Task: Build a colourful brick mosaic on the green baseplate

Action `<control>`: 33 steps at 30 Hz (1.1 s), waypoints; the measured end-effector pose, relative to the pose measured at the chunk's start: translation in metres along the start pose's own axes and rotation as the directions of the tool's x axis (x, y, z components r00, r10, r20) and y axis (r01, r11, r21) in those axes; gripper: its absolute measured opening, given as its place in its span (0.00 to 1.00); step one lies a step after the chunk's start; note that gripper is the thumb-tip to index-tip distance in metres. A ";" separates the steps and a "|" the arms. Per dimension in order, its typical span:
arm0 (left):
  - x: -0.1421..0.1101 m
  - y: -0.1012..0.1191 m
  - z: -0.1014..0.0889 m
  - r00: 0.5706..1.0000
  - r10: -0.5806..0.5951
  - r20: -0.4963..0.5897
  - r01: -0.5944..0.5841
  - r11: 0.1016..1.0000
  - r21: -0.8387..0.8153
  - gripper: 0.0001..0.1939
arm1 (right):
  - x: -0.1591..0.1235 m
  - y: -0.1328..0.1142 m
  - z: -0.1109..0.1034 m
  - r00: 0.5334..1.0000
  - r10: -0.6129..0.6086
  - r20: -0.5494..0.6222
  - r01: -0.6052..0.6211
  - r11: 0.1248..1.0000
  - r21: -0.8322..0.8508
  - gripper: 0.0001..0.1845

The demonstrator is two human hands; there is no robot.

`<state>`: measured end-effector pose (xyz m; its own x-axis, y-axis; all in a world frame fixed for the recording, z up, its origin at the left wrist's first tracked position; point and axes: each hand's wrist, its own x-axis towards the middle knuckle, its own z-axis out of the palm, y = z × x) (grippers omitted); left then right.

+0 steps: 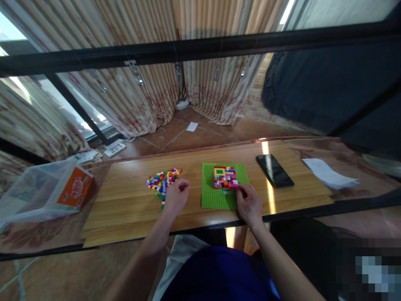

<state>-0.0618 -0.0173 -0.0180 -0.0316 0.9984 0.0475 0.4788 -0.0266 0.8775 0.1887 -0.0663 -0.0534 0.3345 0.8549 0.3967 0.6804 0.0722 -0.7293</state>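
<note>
The brick block (pixel 225 179) sits on the green baseplate (pixel 209 197), towards its far edge. At the baseplate's right side, the right hand (pixel 250 205) meets the block's near right corner, thumb and fingers nearly closed, probably to steady it; whether a brick is pinched cannot be determined. Left of the baseplate, the left hand (pixel 177 194) curls beside loose bricks (pixel 154 182), presumably placed within its reach; its fingertips nearly meet, contents indeterminable. The block's edges parallel the baseplate's; nearly square, it shows no distinct long axis.
</note>
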 end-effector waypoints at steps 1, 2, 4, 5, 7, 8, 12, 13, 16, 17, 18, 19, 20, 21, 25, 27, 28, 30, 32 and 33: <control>0.000 -0.002 -0.008 1.000 0.008 -0.013 -0.007 0.998 0.070 0.06 | 0.000 0.000 0.000 1.000 -0.001 -0.001 0.001 1.000 -0.003 0.12; 0.000 -0.004 -0.015 1.000 0.017 -0.023 -0.014 0.991 0.133 0.06 | 0.000 0.000 0.000 1.000 -0.004 -0.002 0.004 1.000 -0.004 0.12; 0.000 -0.004 -0.023 0.999 0.049 -0.020 -0.043 0.970 0.241 0.07 | 0.000 0.001 0.000 1.000 -0.008 0.001 0.008 1.000 0.002 0.11; 0.000 -0.003 -0.025 0.998 0.070 -0.009 -0.064 0.955 0.288 0.07 | 0.000 0.001 0.000 1.000 -0.010 0.002 0.010 1.000 0.002 0.11; 0.000 0.000 -0.024 0.993 0.114 0.026 -0.115 0.918 0.380 0.08 | 0.000 0.003 0.000 1.000 -0.011 0.003 0.011 1.000 -0.003 0.11; -0.001 0.001 -0.023 0.990 0.132 0.053 -0.142 0.894 0.425 0.09 | 0.000 0.003 0.001 1.000 -0.011 0.004 0.011 1.000 -0.007 0.11; -0.002 0.005 -0.012 0.971 0.173 0.165 -0.237 0.775 0.586 0.09 | 0.000 0.003 0.001 1.000 -0.005 0.003 0.005 1.000 -0.004 0.11; -0.002 0.006 -0.010 0.968 0.174 0.182 -0.250 0.746 0.617 0.08 | 0.000 0.003 0.001 1.000 -0.005 0.001 0.005 1.000 -0.003 0.11; -0.001 0.008 -0.007 0.967 0.158 0.197 -0.251 0.696 0.672 0.08 | 0.000 0.001 0.000 1.000 -0.010 0.001 0.010 1.000 -0.004 0.11; -0.001 0.010 -0.007 0.968 0.153 0.201 -0.250 0.692 0.677 0.08 | 0.001 0.001 0.000 1.000 -0.012 0.000 0.012 1.000 -0.002 0.11; 0.000 0.011 -0.007 0.968 0.151 0.202 -0.249 0.694 0.676 0.08 | 0.001 0.000 0.000 1.000 -0.013 -0.001 0.013 1.000 0.000 0.11; 0.000 0.012 -0.007 0.968 0.153 0.198 -0.247 0.701 0.669 0.08 | 0.001 0.000 0.000 1.000 -0.014 -0.003 0.014 1.000 0.004 0.11; 0.000 0.013 -0.006 0.970 0.154 0.187 -0.241 0.715 0.657 0.08 | 0.001 0.000 0.000 1.000 -0.012 -0.004 0.012 1.000 0.008 0.11; 0.000 0.015 -0.004 0.973 0.154 0.172 -0.229 0.738 0.634 0.08 | 0.001 0.000 0.000 1.000 -0.010 -0.005 0.010 1.000 0.013 0.11; -0.005 0.028 0.008 0.980 0.150 0.134 -0.194 0.881 0.431 0.08 | 0.000 0.000 0.001 1.000 0.000 0.000 0.000 1.000 0.019 0.11; -0.008 0.036 0.018 0.971 0.175 0.163 -0.215 0.936 0.279 0.08 | 0.000 0.000 0.001 1.000 0.010 0.006 -0.010 1.000 0.028 0.12; -0.009 0.040 0.023 0.964 0.193 0.181 -0.230 0.950 0.213 0.07 | 0.000 0.000 0.001 1.000 0.017 0.010 -0.017 0.999 0.032 0.12; -0.010 0.048 0.034 0.952 0.228 0.207 -0.256 0.959 0.122 0.06 | 0.000 -0.001 0.001 1.000 0.029 0.012 -0.029 0.999 0.035 0.12; -0.009 0.055 0.044 0.937 0.268 0.223 -0.294 0.952 0.090 0.05 | 0.001 -0.002 0.000 0.999 0.034 0.014 -0.035 0.999 0.033 0.12; -0.008 0.058 0.049 0.928 0.293 0.231 -0.320 0.943 0.088 0.05 | 0.001 -0.003 0.000 0.999 0.036 0.016 -0.036 0.999 0.029 0.11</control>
<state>0.0089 -0.0242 0.0094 0.3137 0.9301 0.1909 0.5386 -0.3399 0.7710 0.1870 -0.0658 -0.0513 0.3482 0.8650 0.3614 0.6483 0.0563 -0.7593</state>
